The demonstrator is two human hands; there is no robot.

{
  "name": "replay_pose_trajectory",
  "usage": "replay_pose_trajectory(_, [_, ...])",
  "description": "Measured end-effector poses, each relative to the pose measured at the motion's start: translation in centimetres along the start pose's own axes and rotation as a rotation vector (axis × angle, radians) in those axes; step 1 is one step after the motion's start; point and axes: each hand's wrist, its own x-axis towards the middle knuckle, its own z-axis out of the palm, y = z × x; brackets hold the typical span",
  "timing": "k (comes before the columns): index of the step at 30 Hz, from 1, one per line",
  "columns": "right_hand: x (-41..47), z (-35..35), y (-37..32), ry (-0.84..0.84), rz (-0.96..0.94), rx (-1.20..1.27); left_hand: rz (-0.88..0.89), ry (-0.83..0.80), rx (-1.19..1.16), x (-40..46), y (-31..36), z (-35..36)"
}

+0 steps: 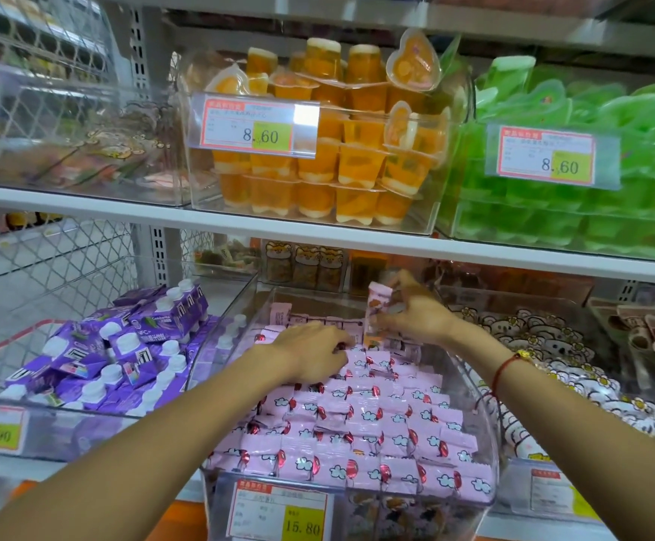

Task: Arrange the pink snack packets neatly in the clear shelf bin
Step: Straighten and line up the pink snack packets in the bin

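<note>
A clear shelf bin (488, 415) on the lower shelf holds several rows of pink snack packets (372, 435) printed with clouds and red balloons. My left hand (312, 355) lies palm down on the packets near the back of the bin, its fingers curled into them. My right hand (415, 312) is at the back of the bin and pinches one pink packet (376, 308) that stands upright above the rows. More pink packets (279, 312) lean against the bin's back left wall.
A bin of purple cartons (123, 345) stands to the left and a bin of white cartoon packets (575, 357) to the right. The upper shelf (240, 222) carries orange jelly cups (337, 150) and green jelly cups (575, 158). A price tag (281, 513) reads 15.80.
</note>
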Motion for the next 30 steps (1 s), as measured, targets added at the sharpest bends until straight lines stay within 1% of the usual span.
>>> replay_pose_trajectory(3, [0.3,0.9,1.0,-0.132,0.022,-0.297,0.003,0.011,-0.021,-0.3,0.0,0.1])
replay_pose_trajectory(4, [0.4,1.1,1.3,-0.155,0.027,-0.352,0.004,0.014,-0.024,-0.3,0.0,0.1])
replay_pose_trajectory(7, [0.3,0.6,1.4,-0.238,0.016,-0.383,0.010,0.042,-0.053,-0.2,0.3,0.0])
replay_pose_trajectory(9, [-0.2,-0.1,1.1,-0.323,-0.008,-0.436,0.030,0.074,-0.105,-0.1,0.7,0.0])
replay_pose_trajectory(10, [-0.6,-0.4,1.0,-0.336,-0.020,-0.467,0.045,0.084,-0.122,0.0,0.9,0.1])
replay_pose_trajectory(11, [-1.0,-0.7,1.0,-0.315,-0.030,-0.487,0.058,0.094,-0.130,0.1,1.1,0.1])
replay_pose_trajectory(12, [-1.5,-0.9,1.0,-0.257,-0.038,-0.495,0.067,0.108,-0.137,0.3,1.3,0.2])
replay_pose_trajectory(14, [-3.1,-1.0,1.3,-0.050,-0.047,-0.477,0.083,0.131,-0.150,0.6,1.5,0.3])
replay_pose_trajectory(16, [-5.8,-0.8,1.9,0.176,-0.015,-0.418,0.109,0.124,-0.122,1.0,1.6,0.4])
replay_pose_trajectory(18, [-8.6,-0.2,2.5,0.296,0.035,-0.360,0.139,0.081,-0.010,1.2,1.4,0.6])
replay_pose_trajectory(21, [-10.6,0.4,3.1,0.384,0.077,-0.272,0.137,-0.003,0.141,1.5,1.2,0.5])
replay_pose_trajectory(24, [-11.1,0.3,3.1,0.458,0.102,-0.202,0.109,-0.039,0.221,2.2,1.8,0.2])
replay_pose_trajectory(25, [-11.1,0.3,3.1,0.459,0.107,-0.193,0.090,-0.034,0.194,2.7,2.1,0.0])
replay_pose_trajectory(27, [-11.2,0.4,3.1,0.458,0.108,-0.188,0.068,0.029,0.091,3.6,2.8,-0.4])
replay_pose_trajectory(29, [-11.2,0.4,3.1,0.470,0.111,-0.164,0.087,0.096,0.066,4.4,3.4,-0.6])
replay_pose_trajectory(30, [-11.2,0.5,3.2,0.477,0.113,-0.147,0.108,0.090,0.069,4.8,3.5,-0.6])
